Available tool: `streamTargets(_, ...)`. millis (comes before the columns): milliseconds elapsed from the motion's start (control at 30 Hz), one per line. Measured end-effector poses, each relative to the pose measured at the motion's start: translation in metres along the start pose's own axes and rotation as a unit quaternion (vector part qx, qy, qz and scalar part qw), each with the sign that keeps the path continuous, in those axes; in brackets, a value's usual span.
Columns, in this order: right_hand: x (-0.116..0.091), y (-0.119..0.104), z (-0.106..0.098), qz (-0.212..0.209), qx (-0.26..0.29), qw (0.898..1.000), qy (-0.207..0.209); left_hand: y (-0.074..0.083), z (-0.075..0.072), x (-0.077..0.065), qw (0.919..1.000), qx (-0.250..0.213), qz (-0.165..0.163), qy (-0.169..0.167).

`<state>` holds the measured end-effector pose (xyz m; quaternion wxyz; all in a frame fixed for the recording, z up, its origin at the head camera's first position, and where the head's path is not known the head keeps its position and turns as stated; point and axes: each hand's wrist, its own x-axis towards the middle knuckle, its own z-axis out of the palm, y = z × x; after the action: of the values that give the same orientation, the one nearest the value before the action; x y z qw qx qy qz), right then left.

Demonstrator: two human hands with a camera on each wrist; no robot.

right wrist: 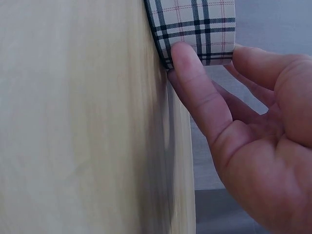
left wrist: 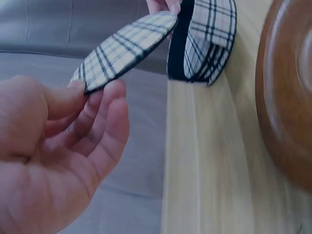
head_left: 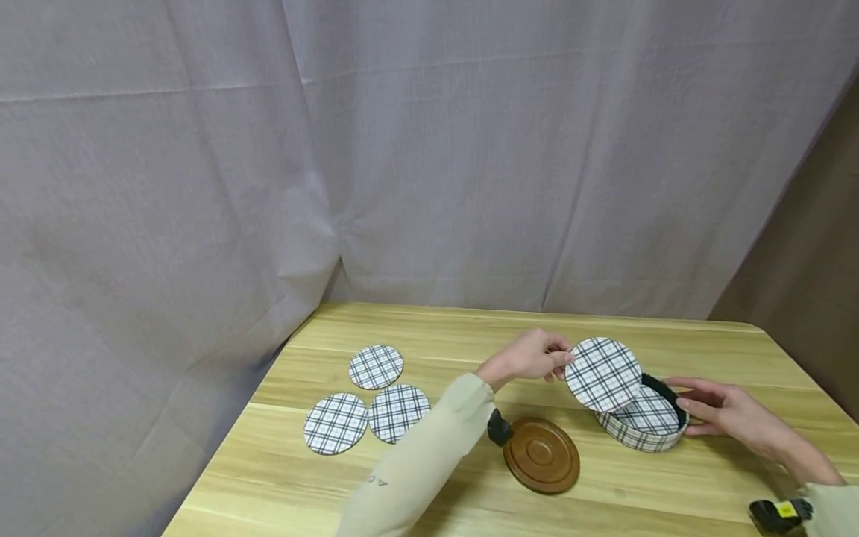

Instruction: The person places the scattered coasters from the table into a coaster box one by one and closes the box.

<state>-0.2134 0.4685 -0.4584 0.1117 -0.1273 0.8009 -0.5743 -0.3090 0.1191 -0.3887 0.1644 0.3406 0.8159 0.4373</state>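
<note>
My left hand [head_left: 535, 355] pinches a round plaid coaster [head_left: 603, 374] by its left edge, thumb against fingers. The coaster is tilted, and its lower right part overlaps a round plaid box [head_left: 642, 440] with a dark inner lining. Another plaid coaster [head_left: 649, 412] lies inside the box. From the right side, my right hand [head_left: 734, 414] grips the box's wall, thumb near the rim. In the right wrist view, one finger [right wrist: 202, 92] of that hand lies against the plaid outer wall [right wrist: 209, 29].
A round brown wooden lid or tray [head_left: 540, 455] lies below my left wrist. Further left on the wooden table [head_left: 268, 477] are three plaid coasters, at the back [head_left: 376, 366], front left [head_left: 335, 424] and right [head_left: 399, 412]. A grey curtain [head_left: 436, 164] hangs behind the table.
</note>
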Motion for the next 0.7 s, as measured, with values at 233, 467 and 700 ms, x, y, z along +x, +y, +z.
streamTargets(233, 0.0, -0.001, 0.001, -0.007, -0.006, 1.0, -0.004, 0.001, 0.017, 0.007, 0.9966, -0.057, -0.019, 0.057)
streamTargets(467, 0.0, 0.003, 0.003, -0.002, -0.012, 1.0, 0.005, 0.006, 0.035, 0.011, 0.9897, -0.093, -0.052, 0.095)
streamTargets(700, 0.001, 0.003, 0.002, -0.014, 0.003, 1.0, -0.003, 0.007, 0.05, 0.016, 0.9843, -0.114, -0.08, 0.108)
